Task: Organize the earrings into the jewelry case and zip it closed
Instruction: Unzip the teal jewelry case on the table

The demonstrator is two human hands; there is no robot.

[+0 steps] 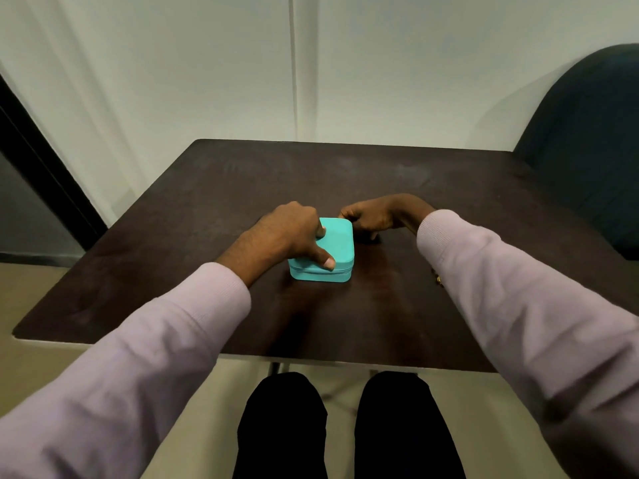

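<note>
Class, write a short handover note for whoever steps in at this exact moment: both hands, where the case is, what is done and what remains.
Left hand: grips the case, thumb on its front edge, steadying it.
Right hand: fingers curled at the case's far right corner, apparently pinching the zip pull; the pull itself is hidden.
Case: lid down, mid table.
Done: no loose earrings clearly visible; a small gold item shows by the right sleeve.
Left: check that item, finish zipping.

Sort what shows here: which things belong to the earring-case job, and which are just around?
Part of the job:
- small square teal zip-around jewelry case, lid down
- left hand, gripping the case
- right hand, fingers curled at the case's far right corner; what they pinch is hidden

Just around:
- dark brown wooden table
- dark green upholstered chair
- small gold item beside the right sleeve, too small to identify
</note>
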